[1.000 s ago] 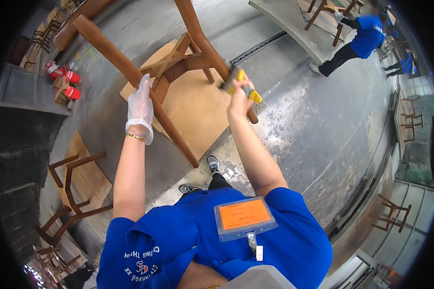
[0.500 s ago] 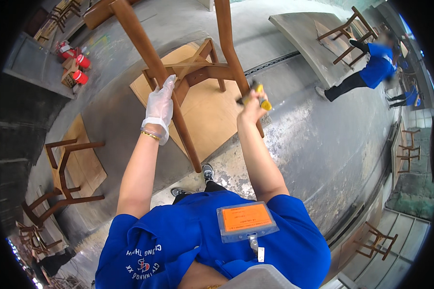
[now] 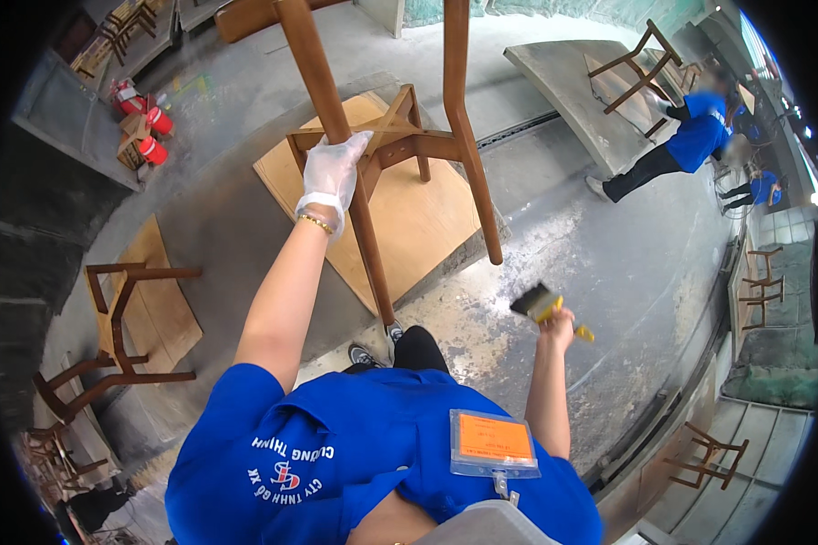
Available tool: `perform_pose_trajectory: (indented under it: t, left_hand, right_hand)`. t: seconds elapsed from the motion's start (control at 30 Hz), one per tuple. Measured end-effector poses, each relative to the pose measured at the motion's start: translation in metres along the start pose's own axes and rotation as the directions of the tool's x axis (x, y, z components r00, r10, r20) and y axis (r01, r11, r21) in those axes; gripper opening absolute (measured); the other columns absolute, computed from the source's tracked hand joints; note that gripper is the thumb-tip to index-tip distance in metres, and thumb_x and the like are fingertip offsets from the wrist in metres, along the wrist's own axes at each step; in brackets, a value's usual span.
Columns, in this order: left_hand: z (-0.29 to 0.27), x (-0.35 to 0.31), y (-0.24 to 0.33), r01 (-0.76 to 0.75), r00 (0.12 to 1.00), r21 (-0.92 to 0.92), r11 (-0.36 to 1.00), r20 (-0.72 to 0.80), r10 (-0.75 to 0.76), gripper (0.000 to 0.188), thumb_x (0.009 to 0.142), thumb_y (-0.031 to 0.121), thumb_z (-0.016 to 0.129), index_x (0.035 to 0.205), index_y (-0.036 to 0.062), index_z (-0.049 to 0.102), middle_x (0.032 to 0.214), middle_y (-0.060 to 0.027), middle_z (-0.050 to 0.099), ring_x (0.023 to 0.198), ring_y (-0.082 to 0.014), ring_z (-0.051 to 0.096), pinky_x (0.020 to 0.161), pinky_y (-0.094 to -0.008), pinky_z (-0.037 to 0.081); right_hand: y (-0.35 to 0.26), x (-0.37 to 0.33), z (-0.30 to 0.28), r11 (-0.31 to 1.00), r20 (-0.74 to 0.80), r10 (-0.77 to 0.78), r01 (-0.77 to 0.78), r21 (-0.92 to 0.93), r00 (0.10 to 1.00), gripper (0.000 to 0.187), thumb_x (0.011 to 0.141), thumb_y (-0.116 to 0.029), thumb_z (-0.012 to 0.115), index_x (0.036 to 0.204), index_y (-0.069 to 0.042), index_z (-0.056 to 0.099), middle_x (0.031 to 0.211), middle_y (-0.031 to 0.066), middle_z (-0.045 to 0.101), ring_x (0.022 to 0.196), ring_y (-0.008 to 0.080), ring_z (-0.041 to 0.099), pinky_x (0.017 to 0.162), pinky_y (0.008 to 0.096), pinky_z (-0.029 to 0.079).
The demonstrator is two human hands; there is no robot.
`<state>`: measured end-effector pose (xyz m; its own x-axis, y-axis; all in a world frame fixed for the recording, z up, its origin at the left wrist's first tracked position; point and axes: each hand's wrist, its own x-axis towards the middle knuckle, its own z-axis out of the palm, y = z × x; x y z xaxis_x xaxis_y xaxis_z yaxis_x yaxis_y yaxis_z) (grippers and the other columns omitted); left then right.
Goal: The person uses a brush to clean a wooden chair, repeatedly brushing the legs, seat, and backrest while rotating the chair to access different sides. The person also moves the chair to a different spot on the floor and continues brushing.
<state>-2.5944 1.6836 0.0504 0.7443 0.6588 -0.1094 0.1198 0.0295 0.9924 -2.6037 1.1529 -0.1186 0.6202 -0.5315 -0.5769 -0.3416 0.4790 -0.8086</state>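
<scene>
A brown wooden chair frame (image 3: 455, 77) with crossed rails under its seat stands tilted before me, over a tan board (image 3: 418, 218). Wrapped around one of its long legs, just by the rails, is my left hand (image 3: 332, 171) in a thin clear glove. Off to the right of the chair, my right hand (image 3: 559, 329) grips a flat paintbrush (image 3: 532, 301) by its yellow handle. Its dark bristles point up and left, apart from the wood. No glove shows on that hand.
Another chair frame (image 3: 116, 318) lies on a board at left. Red containers (image 3: 154, 153) stand by a carton at upper left. At upper right, a person in blue (image 3: 695, 136) works beside a chair (image 3: 641, 77) on a large slab (image 3: 554, 86). More chairs (image 3: 707, 457) are at far right.
My right hand has drawn the brush away from the chair's right leg, down and right. My left hand has shifted right along with the chair in view and now wraps its leg.
</scene>
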Motion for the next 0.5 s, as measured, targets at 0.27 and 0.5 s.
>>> perform_pose_trajectory:
  t: [0.27, 0.5]
  left_hand:
    - [-0.001, -0.053, -0.016, -0.054, 0.988, -0.177, 0.983, -0.153, 0.026, 0.033, 0.095, 0.031, 0.082, 0.103, -0.0001, 0.075, 0.081, -0.008, 0.076, 0.064, -0.0121, 0.064, 0.06, -0.0301, 0.048]
    - [0.02, -0.075, -0.038, -0.115, 0.934, -0.279, 0.953, -0.356, 0.008, 0.017, 0.095, 0.011, 0.081, 0.105, 0.0013, 0.072, 0.082, -0.0035, 0.071, 0.058, -0.0054, 0.054, 0.052, -0.0259, 0.042]
  right_hand:
    - [0.024, 0.032, -0.134, 0.994, -0.114, 0.082, -0.073, 0.08, 0.99, 0.027, 0.094, 0.0, 0.066, 0.114, -0.017, 0.061, 0.115, 0.0048, 0.07, 0.107, 0.0293, 0.07, 0.096, 0.055, 0.058]
    - [-0.059, 0.157, -0.046, 1.0, 0.076, -0.003, 0.004, -0.01, 0.997, 0.021, 0.095, -0.002, 0.062, 0.103, -0.021, 0.063, 0.104, -0.0022, 0.07, 0.096, 0.0197, 0.068, 0.085, 0.0453, 0.055]
